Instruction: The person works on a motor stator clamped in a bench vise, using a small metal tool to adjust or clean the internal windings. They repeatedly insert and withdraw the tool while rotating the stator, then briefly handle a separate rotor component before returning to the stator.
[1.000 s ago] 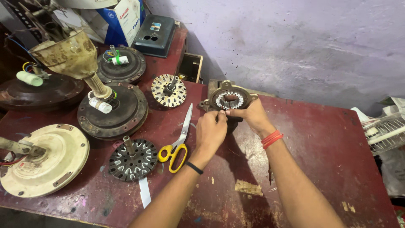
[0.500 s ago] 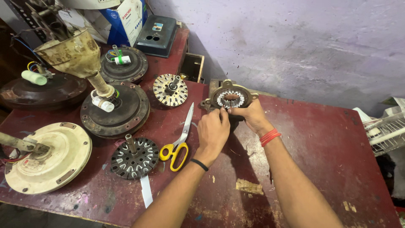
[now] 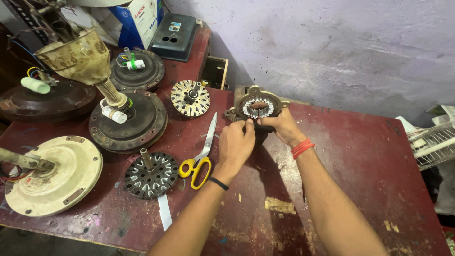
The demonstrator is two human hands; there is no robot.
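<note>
Head view: a ring-shaped motor housing, toothed on the inside, is held tilted up on the dark red desk, near its far edge and close to the wall. It is gripped from below by both hands: the left hand is closed on its lower rim at about 7 o'clock, fingertips pinched there, and the right hand is wrapped around the rim at about 5 o'clock, so the housing is found just above and between the two. A pair of yellow-handled scissors is laid just beside the left hand, at its 9 o'clock. A dark slotted stator is seen at 8 o'clock from that hand, and a pale wound stator at 10 o'clock.
</note>
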